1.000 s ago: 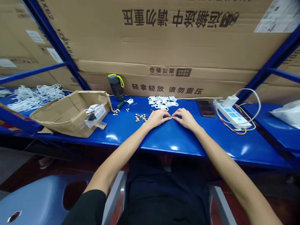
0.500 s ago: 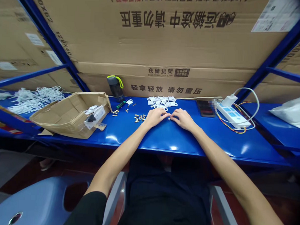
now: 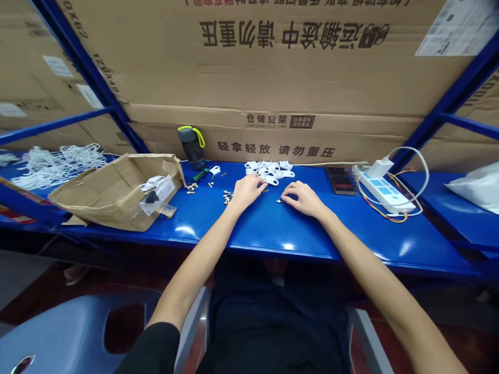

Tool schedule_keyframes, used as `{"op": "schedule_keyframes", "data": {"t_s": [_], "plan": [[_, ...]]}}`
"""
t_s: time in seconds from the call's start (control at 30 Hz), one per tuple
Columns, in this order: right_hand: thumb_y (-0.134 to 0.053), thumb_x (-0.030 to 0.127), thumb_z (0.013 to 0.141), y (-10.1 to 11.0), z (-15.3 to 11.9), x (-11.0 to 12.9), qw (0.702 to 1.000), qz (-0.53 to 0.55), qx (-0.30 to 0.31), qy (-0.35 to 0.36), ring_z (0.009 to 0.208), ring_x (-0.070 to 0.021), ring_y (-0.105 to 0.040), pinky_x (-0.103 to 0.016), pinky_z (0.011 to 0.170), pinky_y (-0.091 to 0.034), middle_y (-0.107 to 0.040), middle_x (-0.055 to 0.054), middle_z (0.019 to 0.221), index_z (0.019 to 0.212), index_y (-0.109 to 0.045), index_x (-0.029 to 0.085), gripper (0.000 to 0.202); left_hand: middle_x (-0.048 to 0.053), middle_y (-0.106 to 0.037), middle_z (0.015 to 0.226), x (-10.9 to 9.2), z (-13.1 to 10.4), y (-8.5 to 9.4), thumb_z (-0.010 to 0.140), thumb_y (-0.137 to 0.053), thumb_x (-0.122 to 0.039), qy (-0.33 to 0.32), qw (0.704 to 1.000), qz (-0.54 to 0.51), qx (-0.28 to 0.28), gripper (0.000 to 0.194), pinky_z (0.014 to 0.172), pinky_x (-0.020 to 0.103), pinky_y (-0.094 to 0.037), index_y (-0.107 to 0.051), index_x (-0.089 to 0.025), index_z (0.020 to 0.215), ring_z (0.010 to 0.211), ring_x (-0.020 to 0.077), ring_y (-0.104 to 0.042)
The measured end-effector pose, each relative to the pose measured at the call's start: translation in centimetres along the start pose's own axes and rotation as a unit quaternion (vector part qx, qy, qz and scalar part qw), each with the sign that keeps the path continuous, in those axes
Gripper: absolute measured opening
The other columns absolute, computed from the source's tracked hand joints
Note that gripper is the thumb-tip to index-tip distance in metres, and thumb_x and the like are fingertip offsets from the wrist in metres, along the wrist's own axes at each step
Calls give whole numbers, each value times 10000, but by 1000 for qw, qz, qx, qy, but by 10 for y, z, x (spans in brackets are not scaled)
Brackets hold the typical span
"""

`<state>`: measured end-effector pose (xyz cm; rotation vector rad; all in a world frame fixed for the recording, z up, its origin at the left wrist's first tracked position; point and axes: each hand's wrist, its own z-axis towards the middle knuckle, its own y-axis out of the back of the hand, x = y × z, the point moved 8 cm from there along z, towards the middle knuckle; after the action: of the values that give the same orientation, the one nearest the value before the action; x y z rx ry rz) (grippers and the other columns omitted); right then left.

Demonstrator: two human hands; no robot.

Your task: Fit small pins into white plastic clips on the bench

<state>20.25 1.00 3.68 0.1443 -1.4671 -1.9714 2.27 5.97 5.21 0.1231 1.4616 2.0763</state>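
My right hand (image 3: pixel 302 198) rests on the blue tabletop, thumb and forefinger pinched at a small metal fitting (image 3: pixel 279 201). To its left, my left hand (image 3: pixel 247 191) is closed, fingers bent down beside the white plastic pieces with ring-shaped ends (image 3: pixel 272 180). What its fingertips hold, if anything, is hidden. A thin brass-coloured piece (image 3: pixel 266 190) lies right by those fingertips. Small brass-and-white fittings (image 3: pixel 227 197) are heaped at the left hand's outer side, partly covered by it. More small fittings (image 3: pixel 191 189) are scattered farther left.
An open cardboard box (image 3: pixel 109 189) with packaged items stands at left, near white cords (image 3: pixel 62 165). Behind are a green-handled screwdriver (image 3: pixel 200 175) and a bottle (image 3: pixel 192 147). At right lie a dark phone-like object (image 3: pixel 341 181) and a power strip (image 3: pixel 387 193) with cables.
My left hand has moved left, away from the right hand, toward the white pieces and the fittings heap. My right hand has stayed nearly in place, with the small fitting now showing at its fingertips.
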Motion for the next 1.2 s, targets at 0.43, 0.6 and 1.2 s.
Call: {"op": "schedule_keyframes", "data": {"t_s": [0.43,0.6,1.2], "plan": [[-534,207,951,31,-14,-66,982,-71,-97,-146,1014,-307,-630,-437,883,-481,-762,-115,1062,1010,-813,225,286,84,-746,1058,-3,0,-7,983,-708,-431,-26,999,17,35,219,743,296,-479,-842,-261,956,1066,271,-668],[-618,241,941,27,-13,-60,985,-83,-79,-128,1056,-319,-623,-442,902,-473,-764,-105,1095,991,-823,250,212,78,-747,1037,2,-1,-3,953,-749,-412,-15,999,23,39,175,728,302,-465,-843,-268,925,1053,281,-675],[-641,291,997,18,-10,-59,983,-106,-31,-145,1080,-328,-623,-424,881,-456,-778,-116,1132,979,-846,243,212,108,-742,1126,-18,-6,-13,1039,-621,-372,-13,997,57,54,254,754,309,-477,-836,-237,1035,1052,278,-689]]}}
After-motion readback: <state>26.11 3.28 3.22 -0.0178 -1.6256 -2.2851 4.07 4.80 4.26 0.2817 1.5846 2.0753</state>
